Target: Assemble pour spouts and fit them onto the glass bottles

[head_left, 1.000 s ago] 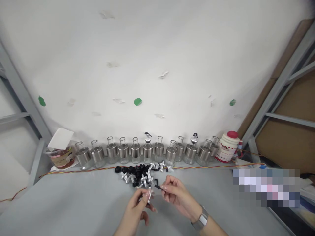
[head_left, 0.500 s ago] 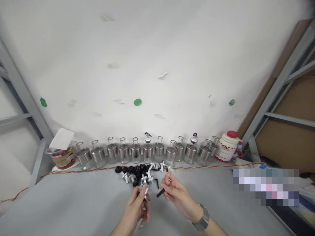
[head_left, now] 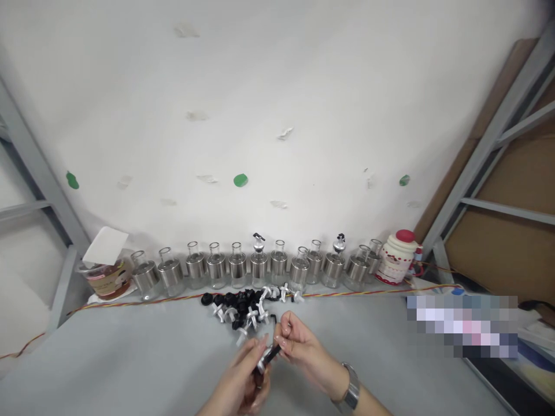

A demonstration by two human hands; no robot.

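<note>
My left hand (head_left: 240, 375) is closed around a silver bottle pourer (head_left: 261, 366), which its fingers partly cover. Between the fingertips of my right hand (head_left: 306, 349) is a slim black strip (head_left: 273, 353), its lower end touching or right against the pourer. Just beyond both hands lies a loose pile of silver pourer parts (head_left: 252, 316) and black caps (head_left: 207, 299). One silver piece (head_left: 241, 335) rests close to my left fingertips. A thin black bent piece (head_left: 273, 319) lies near my right fingers.
Glass bottles with metal sleeves (head_left: 217, 267) line the wall, two of them topped with pourers (head_left: 259, 241). A plastic tub (head_left: 106, 280) stands at the left end, a white jar with a red lid (head_left: 395, 257) at the right. Twisted wire (head_left: 173, 297) runs along the table's back.
My hands have come together, bringing the black strip from apart to against the silver pourer. My left hand has shifted right and nearer to me.
</note>
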